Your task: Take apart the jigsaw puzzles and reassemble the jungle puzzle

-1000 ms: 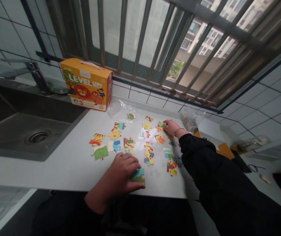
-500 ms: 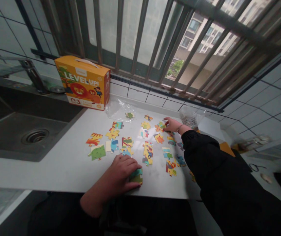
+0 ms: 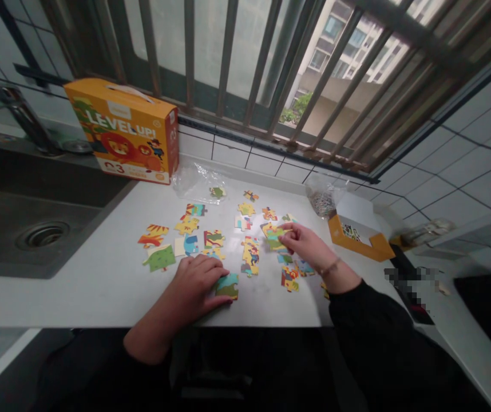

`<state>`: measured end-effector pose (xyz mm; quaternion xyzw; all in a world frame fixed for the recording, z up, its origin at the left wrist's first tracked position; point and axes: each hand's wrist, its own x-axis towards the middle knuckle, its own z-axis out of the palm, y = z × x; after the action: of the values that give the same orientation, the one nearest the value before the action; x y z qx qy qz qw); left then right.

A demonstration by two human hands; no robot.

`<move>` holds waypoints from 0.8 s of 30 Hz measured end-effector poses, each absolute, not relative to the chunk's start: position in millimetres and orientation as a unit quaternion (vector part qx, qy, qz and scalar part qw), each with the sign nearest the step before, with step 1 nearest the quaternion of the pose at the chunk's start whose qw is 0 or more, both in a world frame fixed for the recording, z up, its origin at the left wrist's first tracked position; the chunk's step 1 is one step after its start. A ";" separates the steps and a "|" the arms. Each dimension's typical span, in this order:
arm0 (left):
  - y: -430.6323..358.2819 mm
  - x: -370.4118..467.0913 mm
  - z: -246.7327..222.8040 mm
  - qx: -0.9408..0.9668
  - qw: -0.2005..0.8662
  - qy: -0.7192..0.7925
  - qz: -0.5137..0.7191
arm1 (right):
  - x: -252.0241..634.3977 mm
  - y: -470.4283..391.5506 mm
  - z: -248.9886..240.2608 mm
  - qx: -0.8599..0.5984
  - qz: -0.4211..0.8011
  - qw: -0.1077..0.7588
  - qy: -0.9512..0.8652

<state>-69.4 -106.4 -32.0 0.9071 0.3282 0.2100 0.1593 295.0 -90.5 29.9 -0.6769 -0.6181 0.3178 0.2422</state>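
Near the front edge of the white counter (image 3: 99, 280), my left hand (image 3: 198, 283) has thumb and fingers closed about a teal and green puzzle piece (image 3: 229, 288) lying flat. My right hand (image 3: 305, 246) pinches a yellow and green puzzle piece (image 3: 273, 237) by its right side, raised above the counter. Between the hands lies a joined strip of puzzle pieces (image 3: 250, 256) with a small figure on it. A lion puzzle piece (image 3: 289, 278) is below the right hand. Left of centre are a green puzzle piece (image 3: 161, 258) and several others.
An orange box (image 3: 121, 131) stands at the back left beside the sink (image 3: 9, 223). Clear plastic bags (image 3: 194, 182) lie along the back. On the right is an open orange tray (image 3: 359, 237) with small pieces inside. Window bars (image 3: 228, 57) rise behind the counter.
My right hand has come back toward me from the far right pieces, now with a puzzle piece in its fingers. My left hand stays at its piece. The view has shifted, showing the orange tray.
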 end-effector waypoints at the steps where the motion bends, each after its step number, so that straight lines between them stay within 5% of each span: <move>1: -106.6 -69.1 -31.5 0.907 0.156 0.330 0.209 | 278.9 -114.2 22.5 -0.644 0.379 0.283 -0.601; 7: -108.7 -67.2 -30.2 0.908 0.142 0.336 0.208 | 202.0 -187.9 -13.2 -0.623 0.472 0.318 -0.536; 24: -109.3 -72.6 -29.3 0.903 0.136 0.344 0.220 | 187.0 -199.9 -21.5 -0.606 0.123 0.305 -0.724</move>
<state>-72.6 -109.3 -29.3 0.9026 0.3438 0.2205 0.1357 187.0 -199.9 -21.5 -0.6059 -0.7245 0.1232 0.3047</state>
